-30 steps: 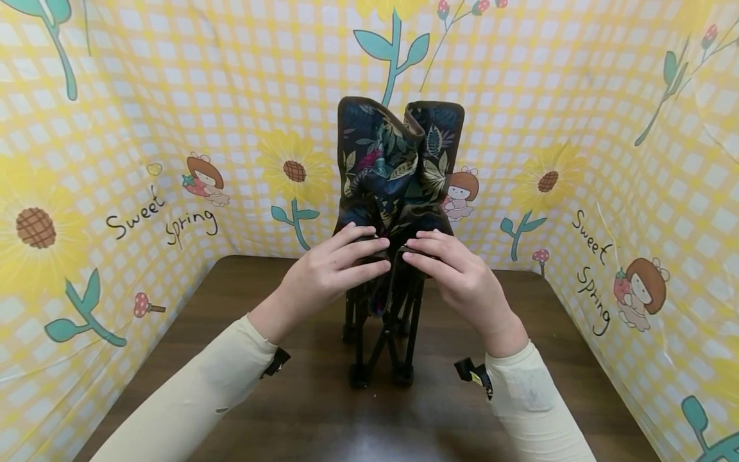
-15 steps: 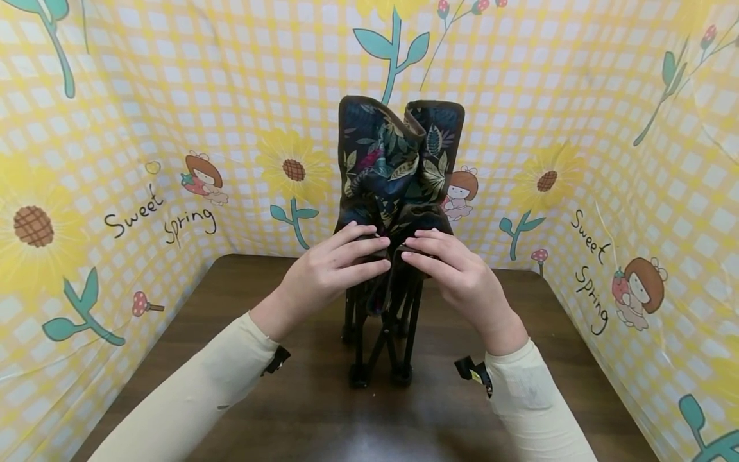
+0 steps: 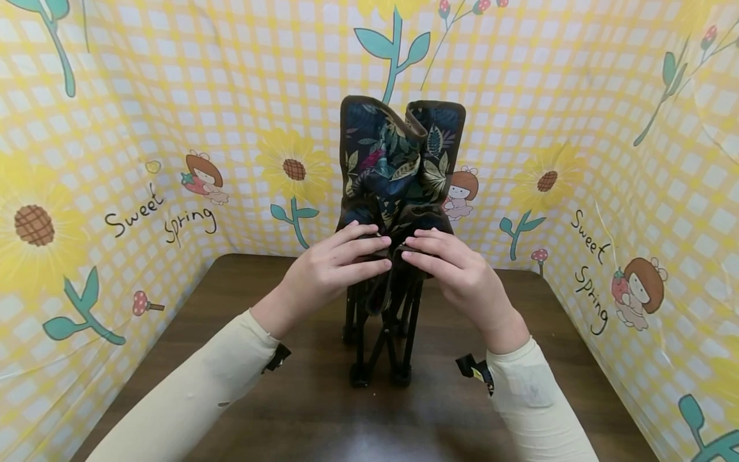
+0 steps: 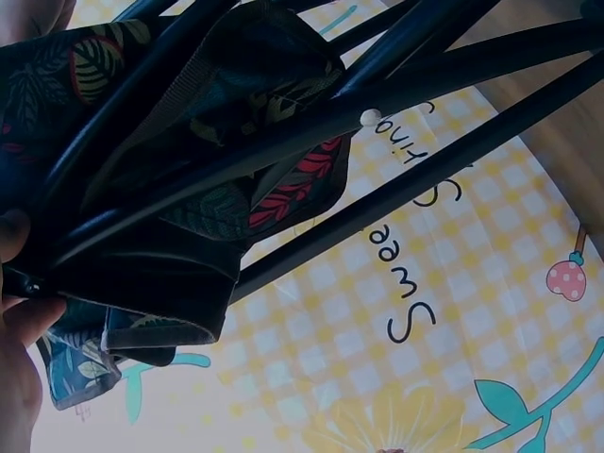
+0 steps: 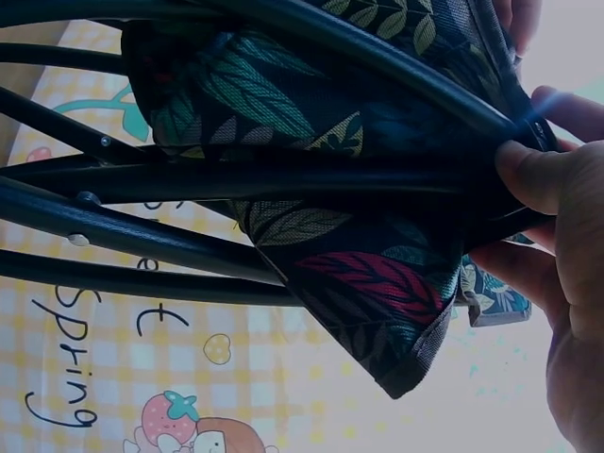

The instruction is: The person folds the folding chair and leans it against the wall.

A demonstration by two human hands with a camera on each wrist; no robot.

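A small folding camp chair (image 3: 383, 160) stands half folded in the middle of the head view, its dark leaf-print fabric bunched and creased. Black crossed legs (image 3: 412, 321) hold it up. My left hand (image 3: 331, 262) grips the near left corner of the seat, fingers over the top. Opposite it, my right hand (image 3: 464, 273) grips the near right corner, with a small gap between the two hands' fingertips. In the right wrist view the thumb (image 5: 533, 179) presses at the end of a black tube (image 5: 377, 66). Seat fabric (image 4: 293, 179) hangs between the tubes in the left wrist view.
The chair's feet (image 3: 359, 374) rest on a dark brown wooden table (image 3: 277, 410). A yellow checked cloth (image 3: 242, 83) with sunflowers and cartoon figures surrounds the table at the back and both sides. Black straps (image 3: 276, 359) show at the sleeve cuffs.
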